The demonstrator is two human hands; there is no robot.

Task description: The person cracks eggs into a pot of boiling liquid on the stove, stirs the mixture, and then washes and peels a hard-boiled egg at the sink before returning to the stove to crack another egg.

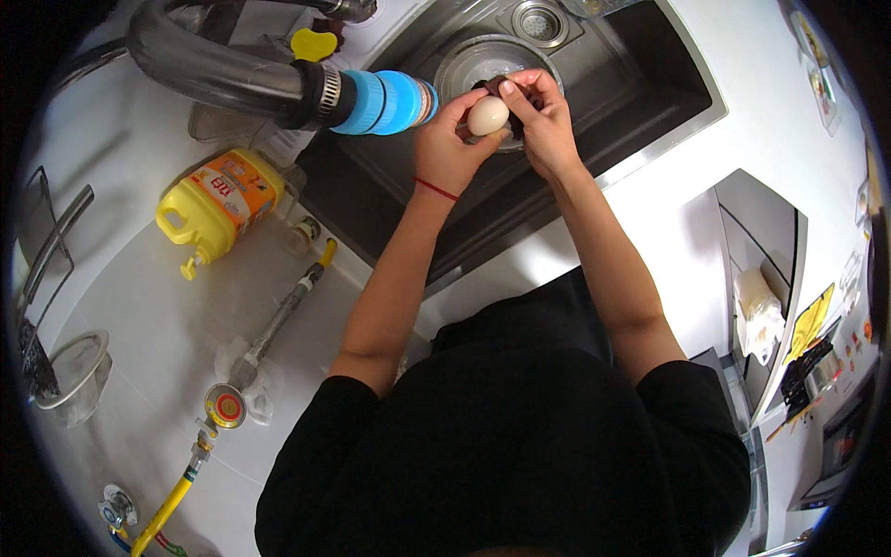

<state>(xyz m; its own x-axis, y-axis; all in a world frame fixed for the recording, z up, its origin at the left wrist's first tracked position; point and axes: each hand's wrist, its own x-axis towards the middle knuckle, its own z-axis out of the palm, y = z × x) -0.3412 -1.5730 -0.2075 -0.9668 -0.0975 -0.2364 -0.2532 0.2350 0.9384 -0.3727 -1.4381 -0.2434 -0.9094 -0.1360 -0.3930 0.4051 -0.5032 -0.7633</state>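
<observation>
My left hand (449, 150), with a red cord at the wrist, holds a pale egg (489, 115) between thumb and fingers. My right hand (546, 118) pinches a soft, dark reddish-brown piece (495, 85) just beyond the egg; the fingertips of both hands are close together there. What the dark piece is, I cannot tell for sure; it resembles soaked wood ear fungus. Below the hands, a round metal bowl (452, 69) stands in the dark sink (369, 174). More dark pieces show behind my right fingers, and the hands hide part of the bowl.
A dark curved pipe (216, 73) with a blue fitting (383, 102) reaches over the sink from the left. The drain strainer (539, 24) lies beyond the bowl. At left are a yellow detergent bottle (221, 198), a small jar (301, 235), a yellow hose (163, 512) and a mesh strainer (76, 379).
</observation>
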